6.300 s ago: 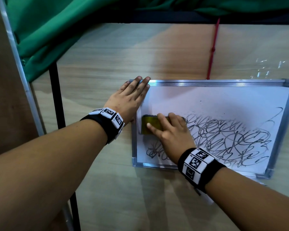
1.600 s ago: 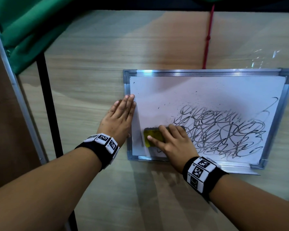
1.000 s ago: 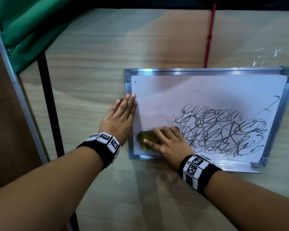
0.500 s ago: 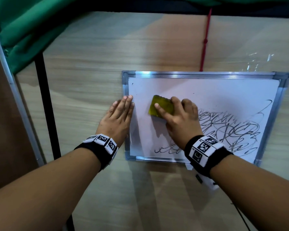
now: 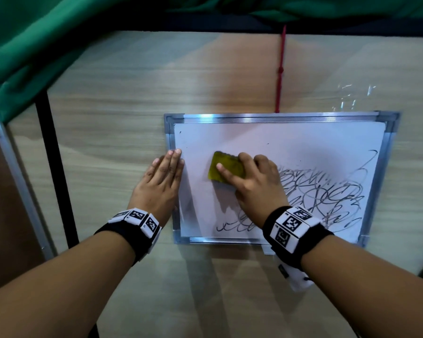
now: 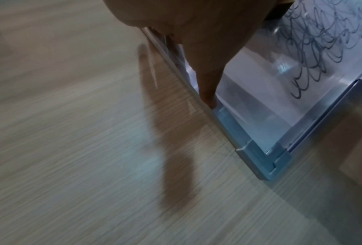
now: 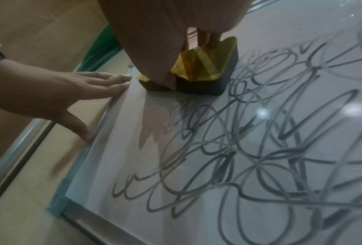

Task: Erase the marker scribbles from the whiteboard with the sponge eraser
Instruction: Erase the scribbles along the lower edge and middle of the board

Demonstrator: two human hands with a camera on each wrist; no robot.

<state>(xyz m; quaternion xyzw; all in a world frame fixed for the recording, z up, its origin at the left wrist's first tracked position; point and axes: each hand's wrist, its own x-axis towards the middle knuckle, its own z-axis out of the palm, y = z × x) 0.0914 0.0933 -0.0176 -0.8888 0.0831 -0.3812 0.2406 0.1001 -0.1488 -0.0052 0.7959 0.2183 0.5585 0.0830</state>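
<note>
A whiteboard (image 5: 291, 142) in a silver frame lies flat on the wooden table. Black marker scribbles (image 5: 327, 196) cover its near right part, and its left and far parts are white. My right hand (image 5: 254, 186) grips the yellow sponge eraser (image 5: 224, 167) and presses it on the board's left middle, at the left end of the scribbles. In the right wrist view the sponge eraser (image 7: 209, 66) shows a dark underside flat on the board. My left hand (image 5: 161, 181) lies flat with straight fingers on the board's left frame edge. The left wrist view shows a fingertip of the left hand (image 6: 207, 92) on that frame.
A green cloth (image 5: 47, 40) hangs over the table's far left corner. A red cord (image 5: 280, 69) runs from the far edge to the board's top. A black bar (image 5: 56, 167) and a metal rail (image 5: 15, 172) stand on the left. Clear plastic (image 5: 352, 96) glints beyond the board's right corner.
The right hand swept the sponge from the board's near left corner to its left middle and holds about there now. More scribbles on the left are gone. The left hand stays on the frame.
</note>
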